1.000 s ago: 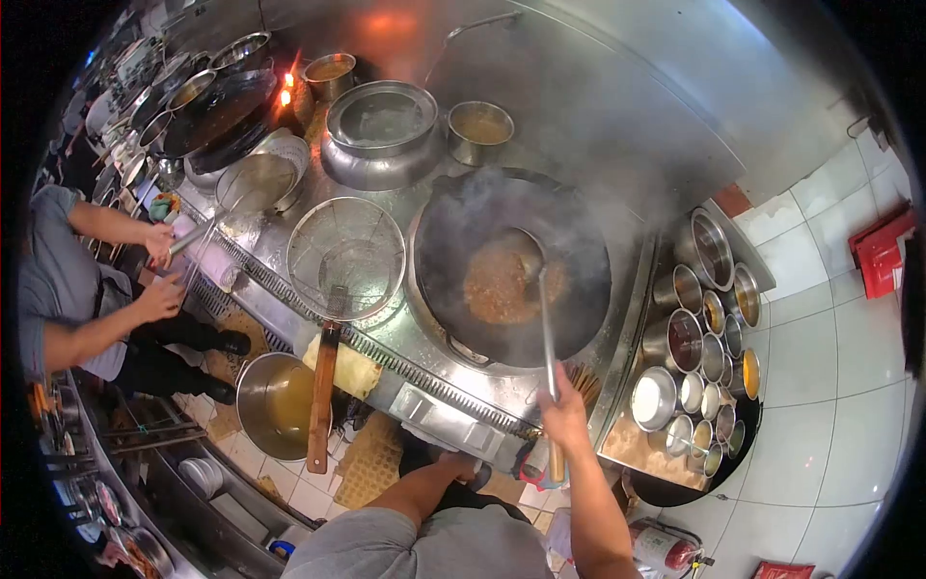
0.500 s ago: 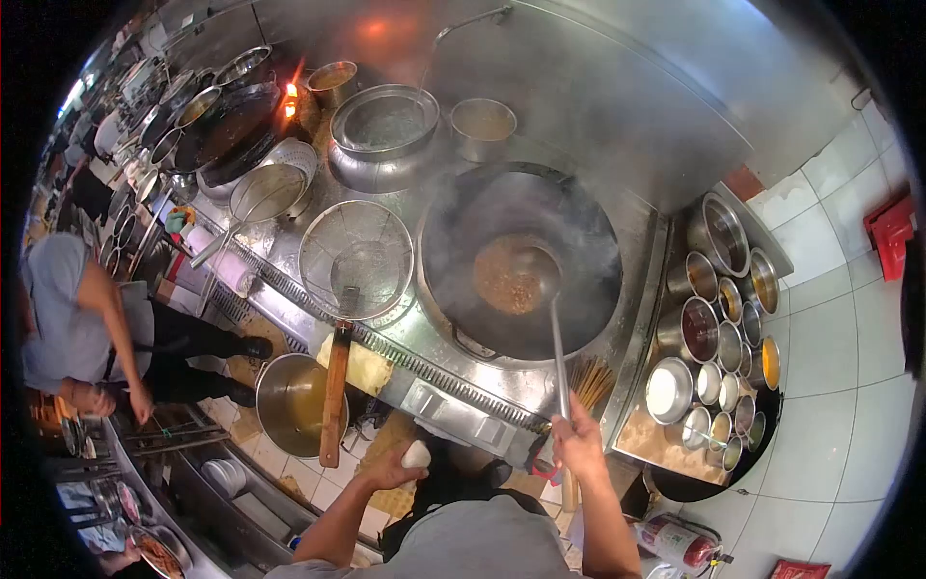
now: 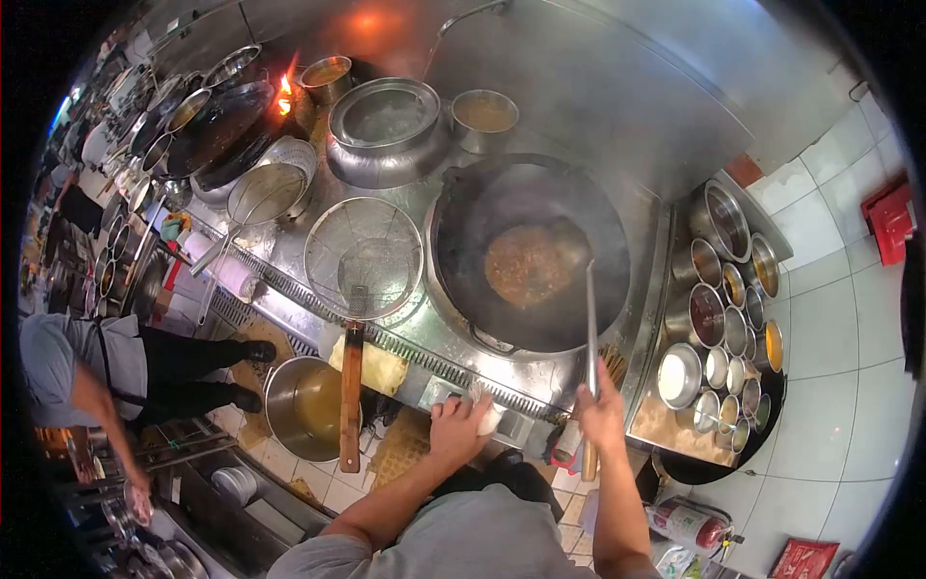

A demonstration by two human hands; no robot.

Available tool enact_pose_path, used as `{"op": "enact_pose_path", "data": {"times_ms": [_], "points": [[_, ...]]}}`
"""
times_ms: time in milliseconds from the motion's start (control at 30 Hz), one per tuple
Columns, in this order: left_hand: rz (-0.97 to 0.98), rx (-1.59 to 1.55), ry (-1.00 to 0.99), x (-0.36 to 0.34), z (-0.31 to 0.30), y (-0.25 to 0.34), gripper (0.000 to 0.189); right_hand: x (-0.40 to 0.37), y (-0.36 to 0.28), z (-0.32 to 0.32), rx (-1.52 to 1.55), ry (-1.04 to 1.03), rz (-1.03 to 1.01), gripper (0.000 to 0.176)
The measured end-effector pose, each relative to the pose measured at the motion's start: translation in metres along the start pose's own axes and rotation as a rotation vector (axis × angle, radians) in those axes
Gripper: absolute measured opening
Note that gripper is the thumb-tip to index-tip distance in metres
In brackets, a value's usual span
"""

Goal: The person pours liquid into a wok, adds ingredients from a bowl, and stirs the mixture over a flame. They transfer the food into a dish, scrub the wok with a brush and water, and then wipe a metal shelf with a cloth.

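Observation:
My right hand (image 3: 602, 415) is wrapped round the long handle of a metal ladle (image 3: 591, 328), whose head is hard to make out in the steam over the wok. Brown, saucy food (image 3: 526, 265) lies in the bottom of the large dark wok (image 3: 473, 309). At the stove's front edge, my left hand (image 3: 458, 427) is closed on a white cloth (image 3: 490, 419), left of the ladle handle. A round mesh strainer (image 3: 364, 259) with a wooden handle (image 3: 351, 405) rests left of the wok.
Metal containers of sauces and seasonings, one a white-filled bowl (image 3: 679, 376), stand at the right. A large pot of yellowish liquid (image 3: 313, 410) is on the floor. Flames (image 3: 285, 95) rise at the back left. Another person (image 3: 82, 372) stands at the far left.
My left hand has moved up and right with the white cloth to the stove edge. The ladle has shifted right, its handle more upright. The other person's arm has moved down.

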State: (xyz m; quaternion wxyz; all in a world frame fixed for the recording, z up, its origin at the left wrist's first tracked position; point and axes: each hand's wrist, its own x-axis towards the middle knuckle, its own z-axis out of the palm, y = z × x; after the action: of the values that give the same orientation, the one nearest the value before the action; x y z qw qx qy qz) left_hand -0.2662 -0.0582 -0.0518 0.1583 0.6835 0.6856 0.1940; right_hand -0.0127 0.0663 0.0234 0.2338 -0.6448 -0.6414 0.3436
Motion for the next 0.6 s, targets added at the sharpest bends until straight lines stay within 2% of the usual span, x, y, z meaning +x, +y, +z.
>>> {"op": "enact_pose_path", "data": {"times_ms": [67, 133, 200, 333, 433, 567, 600], "points": [[0.055, -0.033, 0.057, -0.004, 0.001, -0.001, 0.074, 0.013, 0.003, 0.009, 0.04, 0.089, -0.084, 0.062], [0.069, 0.005, 0.004, -0.004, -0.003, -0.001, 0.079, 0.014, -0.021, 0.019, 0.158, 0.077, 0.009, 0.063], [0.053, 0.038, -0.035, -0.003, -0.001, -0.002, 0.082, 0.0, -0.061, 0.031, 0.365, -0.04, 0.306, 0.065], [0.043, 0.028, -0.058, -0.002, 0.0, -0.004, 0.087, 0.0, -0.057, 0.032, 0.633, -0.253, 0.341, 0.065], [0.037, 0.01, -0.054, -0.004, -0.003, -0.005, 0.093, 0.005, -0.076, 0.03, 0.449, -0.034, 0.369, 0.066], [0.028, 0.004, -0.085, 0.0, -0.006, -0.007, 0.098, 0.022, -0.073, 0.034, 0.412, -0.009, 0.33, 0.067], [0.025, 0.001, -0.094, 0.0, -0.005, -0.006, 0.099, 0.023, -0.075, 0.036, 0.446, -0.06, 0.352, 0.067]]}}
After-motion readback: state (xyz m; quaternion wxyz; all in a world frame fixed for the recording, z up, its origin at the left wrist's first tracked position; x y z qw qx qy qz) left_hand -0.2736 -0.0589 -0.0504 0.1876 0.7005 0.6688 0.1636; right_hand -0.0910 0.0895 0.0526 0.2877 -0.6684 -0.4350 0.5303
